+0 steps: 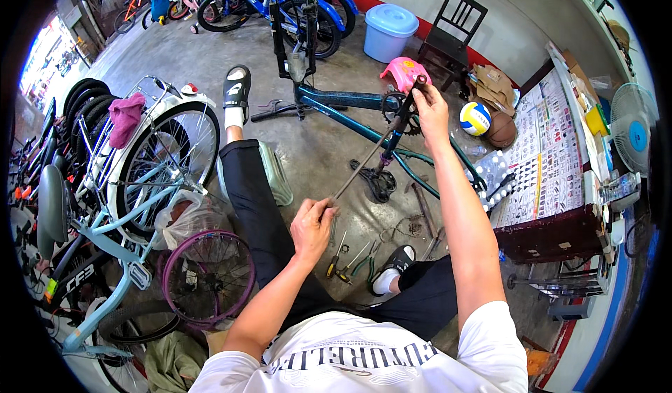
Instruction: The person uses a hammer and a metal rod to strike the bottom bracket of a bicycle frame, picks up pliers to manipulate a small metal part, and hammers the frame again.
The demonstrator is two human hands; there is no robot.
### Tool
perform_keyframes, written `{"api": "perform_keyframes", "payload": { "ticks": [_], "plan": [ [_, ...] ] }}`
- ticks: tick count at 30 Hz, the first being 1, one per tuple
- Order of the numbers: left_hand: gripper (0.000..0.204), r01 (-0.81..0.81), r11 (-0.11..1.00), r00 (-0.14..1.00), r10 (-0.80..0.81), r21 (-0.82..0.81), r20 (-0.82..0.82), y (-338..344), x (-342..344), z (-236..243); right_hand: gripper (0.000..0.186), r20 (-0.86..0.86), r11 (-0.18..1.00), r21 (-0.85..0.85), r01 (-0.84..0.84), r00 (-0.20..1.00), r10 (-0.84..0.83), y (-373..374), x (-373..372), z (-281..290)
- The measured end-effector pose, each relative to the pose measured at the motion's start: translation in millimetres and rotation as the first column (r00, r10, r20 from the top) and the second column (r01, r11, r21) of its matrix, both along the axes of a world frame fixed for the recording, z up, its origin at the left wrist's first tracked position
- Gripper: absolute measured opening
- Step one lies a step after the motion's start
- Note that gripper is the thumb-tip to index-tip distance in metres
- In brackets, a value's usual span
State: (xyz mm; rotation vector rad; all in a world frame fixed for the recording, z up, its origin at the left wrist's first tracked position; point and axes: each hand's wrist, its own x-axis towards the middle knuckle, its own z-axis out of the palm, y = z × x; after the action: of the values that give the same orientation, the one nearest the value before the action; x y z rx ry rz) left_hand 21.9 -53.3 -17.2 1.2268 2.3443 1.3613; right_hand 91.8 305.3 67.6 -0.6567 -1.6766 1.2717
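Observation:
My left hand point(313, 230) is closed round the near end of a long, thin metal rod point(359, 172). The rod slants up and away to the right, toward the chainring point(393, 106) of a dark teal bicycle frame point(343, 118). Beside the chainring, my right hand point(430, 113) pinches the upper end of a dark bar point(402, 116) with a reddish-brown tip; whether this bar joins the rod or the frame I cannot tell. A purple clamp point(385, 160) sits on the frame's tube. Below it, a black saddle point(378, 183) lies on the floor.
Screwdrivers point(338, 253) and pliers point(365, 260) lie between my feet. A purple-rimmed wheel point(208, 277) and a light-blue bicycle point(126, 232) crowd the left. On the right are a volleyball point(474, 118), a basketball point(501, 129) and a chart-covered cabinet point(542, 176). A blue bucket point(390, 32) stands behind.

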Motion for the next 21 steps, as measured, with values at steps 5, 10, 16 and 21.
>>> {"api": "perform_keyframes", "payload": {
  "ticks": [5,10,16,21],
  "plan": [
    [0.039,-0.198,0.965,0.918,0.122,0.169,0.377,12.1,-1.7,-11.7,0.027,0.188,0.989,0.126,0.072,0.978,-0.095,7.6,-3.1,8.8],
    [0.050,-0.374,0.912,0.635,0.119,0.169,0.763,16.1,2.8,9.1,0.037,0.290,0.948,0.279,0.151,0.928,-0.233,19.2,-10.0,-1.2],
    [0.023,-0.331,0.881,0.826,0.097,0.338,0.556,22.4,8.9,1.0,0.033,0.344,0.934,0.305,0.187,0.893,-0.291,17.3,-15.2,0.6],
    [0.024,-0.190,0.909,0.941,0.061,0.371,0.331,12.7,4.7,-4.4,0.029,0.322,0.953,0.248,0.172,0.913,-0.249,12.0,-17.6,5.3]
  ]
}}
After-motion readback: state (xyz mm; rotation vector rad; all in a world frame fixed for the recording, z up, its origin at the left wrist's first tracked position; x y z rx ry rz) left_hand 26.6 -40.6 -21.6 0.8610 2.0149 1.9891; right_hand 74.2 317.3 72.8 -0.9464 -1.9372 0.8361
